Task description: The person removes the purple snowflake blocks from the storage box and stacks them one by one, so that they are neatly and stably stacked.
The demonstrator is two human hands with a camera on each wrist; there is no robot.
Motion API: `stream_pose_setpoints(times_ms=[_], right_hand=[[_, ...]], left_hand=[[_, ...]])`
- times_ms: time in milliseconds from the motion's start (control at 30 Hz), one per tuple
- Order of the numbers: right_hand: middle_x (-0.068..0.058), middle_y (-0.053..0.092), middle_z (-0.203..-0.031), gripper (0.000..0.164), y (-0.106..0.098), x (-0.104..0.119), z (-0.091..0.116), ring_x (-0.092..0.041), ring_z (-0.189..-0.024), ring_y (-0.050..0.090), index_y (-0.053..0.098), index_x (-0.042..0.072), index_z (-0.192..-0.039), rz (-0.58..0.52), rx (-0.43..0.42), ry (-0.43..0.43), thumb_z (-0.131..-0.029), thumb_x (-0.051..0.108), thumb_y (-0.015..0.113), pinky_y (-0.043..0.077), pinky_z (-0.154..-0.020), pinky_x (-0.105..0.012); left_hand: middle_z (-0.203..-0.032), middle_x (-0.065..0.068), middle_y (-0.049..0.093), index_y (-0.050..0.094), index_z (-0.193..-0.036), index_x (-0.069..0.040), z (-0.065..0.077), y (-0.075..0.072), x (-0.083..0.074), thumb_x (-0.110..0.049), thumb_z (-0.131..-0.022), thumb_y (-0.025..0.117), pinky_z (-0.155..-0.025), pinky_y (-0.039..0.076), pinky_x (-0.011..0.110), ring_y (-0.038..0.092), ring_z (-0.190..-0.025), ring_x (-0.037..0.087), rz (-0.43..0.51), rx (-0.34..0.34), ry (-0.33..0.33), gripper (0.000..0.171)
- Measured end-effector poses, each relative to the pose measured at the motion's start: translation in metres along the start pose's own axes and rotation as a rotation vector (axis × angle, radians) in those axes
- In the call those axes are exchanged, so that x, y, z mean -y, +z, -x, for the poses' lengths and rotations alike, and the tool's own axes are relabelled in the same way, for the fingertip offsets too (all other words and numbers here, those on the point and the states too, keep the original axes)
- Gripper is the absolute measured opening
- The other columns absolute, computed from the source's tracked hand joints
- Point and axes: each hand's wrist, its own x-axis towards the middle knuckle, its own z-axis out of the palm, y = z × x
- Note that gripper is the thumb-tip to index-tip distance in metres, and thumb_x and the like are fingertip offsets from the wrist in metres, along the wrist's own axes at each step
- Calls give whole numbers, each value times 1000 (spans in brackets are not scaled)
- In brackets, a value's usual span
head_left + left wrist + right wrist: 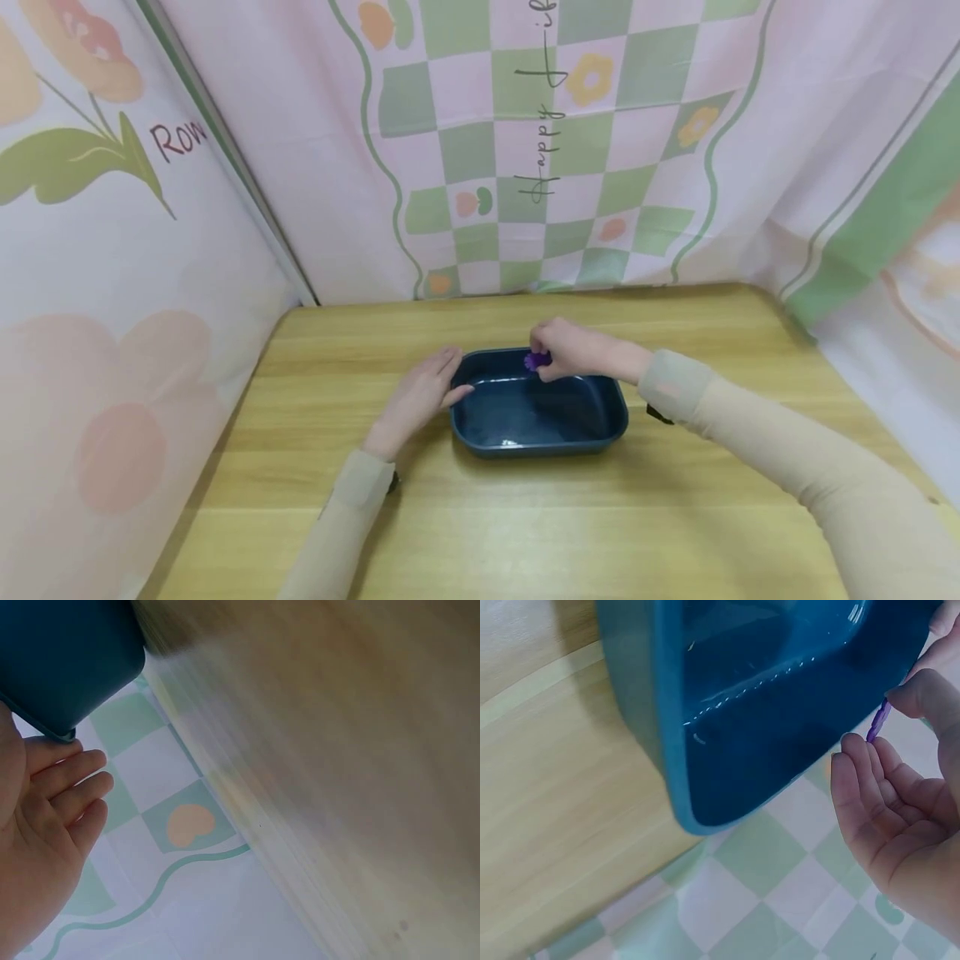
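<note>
A dark blue rectangular basin [536, 412] with rounded corners sits on the wooden table. At its far left corner, my left hand [420, 392] holds the rim, thumb over the inside and fingers along the outer wall. My right hand [573, 348] is at the far rim and pinches a small purple scalloped piece [536, 361] between thumb and index finger. The right wrist view shows this purple piece [880, 720] edge-on and thin, close to the rim; whether it touches the basin I cannot tell. The other right fingers are loosely bent.
The wooden table [525, 533] extends around the basin. A checked curtain [517, 150] hangs behind the table's far edge. Further printed cloth hangs at the left [97, 350] and right [885, 275] sides.
</note>
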Motion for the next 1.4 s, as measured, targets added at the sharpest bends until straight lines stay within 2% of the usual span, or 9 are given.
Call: stream_pose_setpoints(times_ms=[233, 600, 733, 1000, 1267, 1400], right_hand=[[-13, 70, -92, 29, -5, -9, 10, -20, -82, 67, 67, -2, -97, -31, -41, 11, -75, 13, 78, 61, -73, -31], [-8, 68, -78, 21, -13, -30, 33, -12, -67, 59, 66, 1, -86, -39, -142, 10, -71, 9, 78, 54, -60, -26], [-9, 69, -78, 19, -15, -36, 41, -12, -66, 60, 66, 0, -85, -48, -165, 5, -72, 7, 78, 55, -59, -25], [-9, 70, -82, 18, -20, -47, 60, -13, -66, 62, 66, 0, -86, -76, -179, 75, -73, 7, 77, 54, -57, -20], [-8, 69, -78, 16, -20, -57, 78, -13, -63, 62, 65, 2, -82, -81, -227, 77, -72, 5, 77, 51, -54, -18], [-8, 70, -78, 15, -18, -63, 87, -12, -63, 61, 65, 2, -82, -92, -219, 115, -71, 5, 76, 51, -54, -17]], left_hand=[[-142, 23, 56, 54, -137, 6, 0, -1, -1, -41, -98, 60, -112, 48, 45, 54, -133, 35, -13, 2, 5, 61], [-142, 24, 55, 53, -138, 6, -2, -3, -2, -40, -97, 60, -113, 47, 45, 54, -134, 36, 13, 13, -4, 62], [-142, 23, 55, 53, -138, 6, -2, -2, -2, -41, -97, 60, -113, 47, 45, 54, -134, 36, 4, 11, 7, 63], [-142, 25, 55, 52, -138, 7, -3, -1, -2, -37, -97, 62, -113, 47, 46, 54, -133, 37, 14, 8, 12, 61], [-142, 24, 55, 53, -138, 7, 0, -3, -2, -39, -97, 61, -112, 47, 47, 54, -133, 37, 16, 5, 11, 62], [-143, 24, 55, 53, -138, 6, -1, -4, -3, -39, -97, 62, -114, 46, 46, 54, -134, 36, 18, 13, 4, 62]])
